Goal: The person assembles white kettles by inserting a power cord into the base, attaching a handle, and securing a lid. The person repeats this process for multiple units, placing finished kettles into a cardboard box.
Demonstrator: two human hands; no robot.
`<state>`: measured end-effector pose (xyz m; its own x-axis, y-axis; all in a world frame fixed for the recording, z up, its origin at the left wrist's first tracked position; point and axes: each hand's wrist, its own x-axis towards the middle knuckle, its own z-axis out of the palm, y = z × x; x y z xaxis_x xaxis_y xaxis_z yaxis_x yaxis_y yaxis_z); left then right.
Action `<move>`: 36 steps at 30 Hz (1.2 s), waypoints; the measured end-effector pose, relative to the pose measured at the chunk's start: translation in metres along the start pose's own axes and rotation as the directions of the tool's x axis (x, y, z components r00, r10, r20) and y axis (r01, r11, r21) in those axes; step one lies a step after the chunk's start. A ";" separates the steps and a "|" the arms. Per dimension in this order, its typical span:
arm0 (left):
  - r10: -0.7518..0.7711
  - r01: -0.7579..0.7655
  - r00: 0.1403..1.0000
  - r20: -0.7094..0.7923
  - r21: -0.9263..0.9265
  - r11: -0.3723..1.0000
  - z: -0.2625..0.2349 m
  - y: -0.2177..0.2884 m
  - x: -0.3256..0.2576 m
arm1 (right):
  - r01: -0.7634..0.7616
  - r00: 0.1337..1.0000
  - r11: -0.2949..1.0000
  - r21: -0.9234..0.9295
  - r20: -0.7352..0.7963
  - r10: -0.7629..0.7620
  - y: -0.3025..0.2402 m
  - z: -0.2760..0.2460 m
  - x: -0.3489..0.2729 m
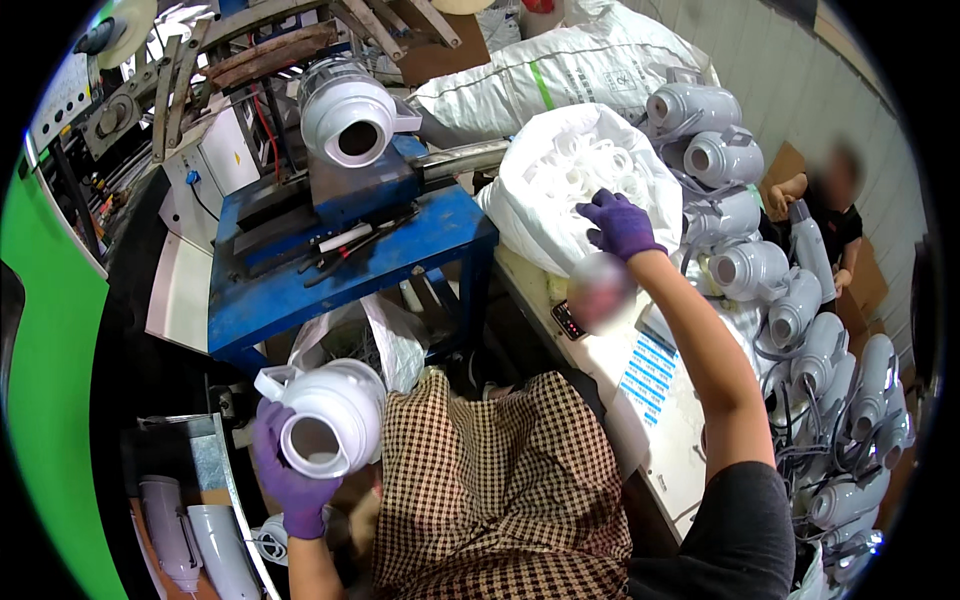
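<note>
Your left hand (290, 475) gripped a grey housing (358, 405), mouth up, likely for access; your right hand (624, 226), grasp unclear, was at white rings (575, 165) sacked handily by the table's (668, 465) far edge.

A blue metal desk (245, 295) stands at the upper left of centre, bearing a white strip (345, 238) and, just beside it, a plier-like tool (335, 265) with red and black handles. A translucent plastic bag (400, 340) hangs near its lower part. Behind lies a bulging white woven sack (575, 65) with a green stripe, near a pale ribbed wall (790, 90). Farther left are metal levers (170, 100), a light cabinet (222, 150) with a yellow triangle, and a bright green surface (50, 420). On the white desk (675, 480) rest a sheet of blue-and-white labels (648, 375) and a small black device (568, 320) with buttons. At the right, a person (835, 225) in black sits or stands near brown cardboard (868, 280).
</note>
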<state>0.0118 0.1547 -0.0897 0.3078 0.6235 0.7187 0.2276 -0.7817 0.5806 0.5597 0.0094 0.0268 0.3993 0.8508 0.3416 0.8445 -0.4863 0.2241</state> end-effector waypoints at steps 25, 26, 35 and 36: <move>0.089 -0.151 0.944 0.318 0.174 0.973 0.018 0.047 -0.016 | 0.196 0.955 -0.026 0.980 -0.197 -0.221 -0.220 -0.061 -0.159; 0.016 -0.062 0.922 0.387 0.107 0.992 0.017 0.054 -0.008 | 0.215 0.937 -0.093 0.972 -0.232 -0.262 -0.242 -0.063 -0.171; 0.246 -0.284 0.886 0.393 0.042 0.958 0.019 0.047 -0.009 | 0.106 0.922 0.286 0.952 0.014 -0.387 -0.319 -0.060 -0.171; 0.259 -0.289 0.882 0.395 0.017 0.957 0.020 0.048 -0.009 | 0.100 0.928 0.335 0.937 0.034 -0.371 -0.323 -0.059 -0.172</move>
<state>0.0385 0.1112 -0.0765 0.6949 0.3415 0.6329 0.1449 -0.9285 0.3419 0.1974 0.0083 -0.0502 0.0691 0.9768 0.2029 0.6570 0.1085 -0.7460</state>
